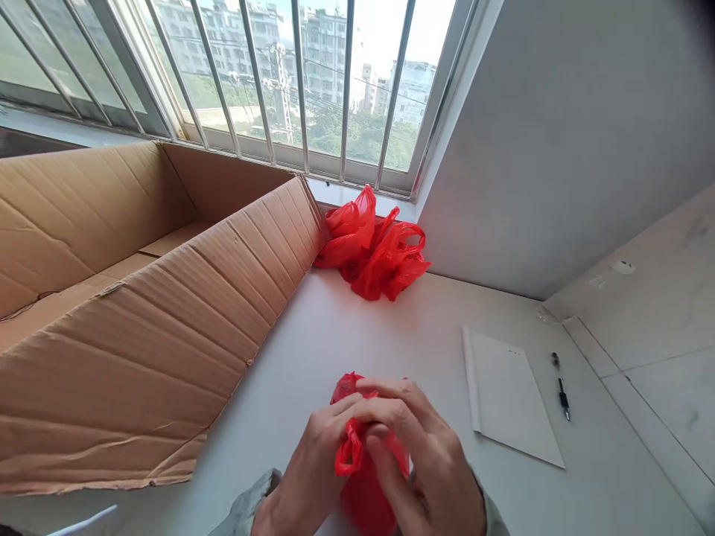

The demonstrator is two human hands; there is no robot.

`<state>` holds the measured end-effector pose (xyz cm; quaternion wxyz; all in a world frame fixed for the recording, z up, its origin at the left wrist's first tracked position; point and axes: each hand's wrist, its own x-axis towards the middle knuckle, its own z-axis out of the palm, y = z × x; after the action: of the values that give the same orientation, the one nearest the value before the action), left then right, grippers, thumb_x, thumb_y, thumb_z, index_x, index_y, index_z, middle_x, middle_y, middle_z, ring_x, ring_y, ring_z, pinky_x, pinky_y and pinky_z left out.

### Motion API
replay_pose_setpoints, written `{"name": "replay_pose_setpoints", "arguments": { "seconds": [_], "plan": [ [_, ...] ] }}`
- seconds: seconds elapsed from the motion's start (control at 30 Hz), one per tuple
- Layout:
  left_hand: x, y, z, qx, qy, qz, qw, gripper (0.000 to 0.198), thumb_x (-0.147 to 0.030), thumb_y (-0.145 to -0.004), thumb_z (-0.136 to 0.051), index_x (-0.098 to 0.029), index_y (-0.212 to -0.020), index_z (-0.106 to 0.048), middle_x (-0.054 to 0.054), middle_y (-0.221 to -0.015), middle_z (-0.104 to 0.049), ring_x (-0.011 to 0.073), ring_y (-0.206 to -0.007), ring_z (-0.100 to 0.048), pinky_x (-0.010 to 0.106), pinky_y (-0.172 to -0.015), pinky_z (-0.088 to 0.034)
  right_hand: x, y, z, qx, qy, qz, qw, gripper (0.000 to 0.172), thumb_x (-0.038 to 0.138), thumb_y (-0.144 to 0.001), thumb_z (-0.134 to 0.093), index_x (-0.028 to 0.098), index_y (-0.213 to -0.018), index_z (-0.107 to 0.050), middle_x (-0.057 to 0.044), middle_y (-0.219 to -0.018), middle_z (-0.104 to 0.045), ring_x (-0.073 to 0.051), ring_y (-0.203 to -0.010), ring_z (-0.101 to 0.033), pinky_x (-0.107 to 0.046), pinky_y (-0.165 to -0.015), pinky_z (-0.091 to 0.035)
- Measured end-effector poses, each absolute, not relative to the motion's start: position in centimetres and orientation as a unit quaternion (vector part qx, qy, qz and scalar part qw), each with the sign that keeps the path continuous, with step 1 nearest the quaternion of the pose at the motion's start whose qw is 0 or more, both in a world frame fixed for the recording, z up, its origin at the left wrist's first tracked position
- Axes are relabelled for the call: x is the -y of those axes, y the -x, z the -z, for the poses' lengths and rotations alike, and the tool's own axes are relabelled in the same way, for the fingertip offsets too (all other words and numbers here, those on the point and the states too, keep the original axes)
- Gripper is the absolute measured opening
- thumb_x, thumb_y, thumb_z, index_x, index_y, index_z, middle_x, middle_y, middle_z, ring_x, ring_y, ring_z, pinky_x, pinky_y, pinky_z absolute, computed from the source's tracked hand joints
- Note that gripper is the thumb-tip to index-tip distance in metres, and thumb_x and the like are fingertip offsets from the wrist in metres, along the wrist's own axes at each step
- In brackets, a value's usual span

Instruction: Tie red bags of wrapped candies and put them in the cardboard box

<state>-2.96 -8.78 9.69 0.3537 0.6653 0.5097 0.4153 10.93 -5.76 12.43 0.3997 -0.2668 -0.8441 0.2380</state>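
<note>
Both of my hands are wrapped round a crumpled red plastic bag [357, 476] low in the middle of the view, above a white table [313, 357]. My left hand [304, 476] grips its left side, fingers curled over the top. My right hand [430, 461] covers its right side, with fingers closed on the plastic. Further back, a pile of more red plastic bags [374, 249] lies against the wall beneath the window.
A large open cardboard box [139, 327] fills the left side, its near flap sloping toward me. A white booklet [508, 387] and a pen [561, 387] lie on the table to the right. A barred window [302, 82] and a grey wall stand behind.
</note>
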Motion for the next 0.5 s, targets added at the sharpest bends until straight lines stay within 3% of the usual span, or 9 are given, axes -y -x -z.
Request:
{"name": "replay_pose_setpoints", "arguments": {
  "seconds": [0.07,0.1,0.17,0.23,0.3,0.4,0.5],
  "plan": [
    [8.5,3.7,-10.1,-0.514,-0.664,-0.398,0.37,0.023,-0.027,-0.093,-0.045,-0.019,-0.074,-0.053,0.0,-0.076,-0.061,0.0123,-0.066,-0.052,0.022,-0.062,-0.043,4.4,-11.9,-12.2,0.874,0.243,-0.2,0.371,0.041,0.004,-0.085,-0.038,0.017,-0.12,-0.054,-0.009,-0.128,-0.057,-0.021,-0.113,-0.053,-0.039,-0.1,-0.042],
    [8.3,4.0,-10.2,-0.515,-0.663,-0.388,0.38,0.024,-0.03,-0.093,-0.046,-0.019,-0.073,-0.053,-0.001,-0.073,-0.06,0.0121,-0.065,-0.051,0.022,-0.061,-0.042,3.8,-12.3,-11.8,0.889,0.229,-0.186,0.35,0.045,0.004,-0.085,-0.037,0.016,-0.125,-0.051,-0.01,-0.127,-0.059,-0.022,-0.114,-0.053,-0.044,-0.104,-0.039],
    [8.2,4.5,-10.3,-0.521,-0.649,-0.383,0.401,0.025,-0.036,-0.091,-0.05,-0.02,-0.073,-0.051,-0.003,-0.067,-0.056,0.0115,-0.06,-0.049,0.021,-0.057,-0.039,2.7,-13.0,-10.7,0.908,0.224,-0.182,0.305,0.041,0.007,-0.088,-0.039,0.016,-0.126,-0.052,-0.009,-0.111,-0.066,-0.022,-0.102,-0.058,-0.044,-0.096,-0.045],
    [8.2,4.7,-10.3,-0.534,-0.624,-0.38,0.425,0.025,-0.039,-0.089,-0.055,-0.021,-0.073,-0.047,-0.006,-0.063,-0.053,0.0103,-0.056,-0.046,0.021,-0.054,-0.037,2.1,-13.4,-9.7,0.914,0.244,-0.184,0.268,0.031,0.01,-0.091,-0.04,0.017,-0.114,-0.06,-0.007,-0.089,-0.067,-0.019,-0.081,-0.061,-0.034,-0.074,-0.052],
    [8.2,4.8,-10.3,-0.542,-0.608,-0.365,0.451,0.027,-0.039,-0.088,-0.056,-0.021,-0.073,-0.043,-0.007,-0.059,-0.052,0.0094,-0.053,-0.045,0.02,-0.054,-0.036,1.7,-13.5,-9.3,0.912,0.264,-0.178,0.26,0.03,0.01,-0.092,-0.037,0.017,-0.097,-0.066,-0.004,-0.075,-0.062,-0.015,-0.065,-0.057,-0.026,-0.059,-0.049],
    [8.2,4.8,-10.1,-0.543,-0.598,-0.339,0.482,0.027,-0.038,-0.09,-0.055,-0.021,-0.073,-0.042,-0.007,-0.059,-0.055,0.0095,-0.053,-0.046,0.021,-0.056,-0.036,1.4,-13.8,-10.2,0.888,0.285,-0.165,0.321,0.032,0.01,-0.094,-0.036,0.016,-0.088,-0.067,-0.003,-0.069,-0.06,-0.011,-0.059,-0.056,-0.022,-0.057,-0.048],
    [8.2,5.2,-9.8,-0.563,-0.568,-0.339,0.495,0.026,-0.038,-0.088,-0.056,-0.02,-0.073,-0.045,-0.005,-0.063,-0.06,0.011,-0.057,-0.05,0.021,-0.057,-0.037,2.0,-14.8,-12.0,0.847,0.308,-0.176,0.397,0.023,0.013,-0.094,-0.045,0.019,-0.094,-0.067,-0.001,-0.073,-0.063,-0.009,-0.061,-0.059,-0.017,-0.058,-0.049]
  ]
}}
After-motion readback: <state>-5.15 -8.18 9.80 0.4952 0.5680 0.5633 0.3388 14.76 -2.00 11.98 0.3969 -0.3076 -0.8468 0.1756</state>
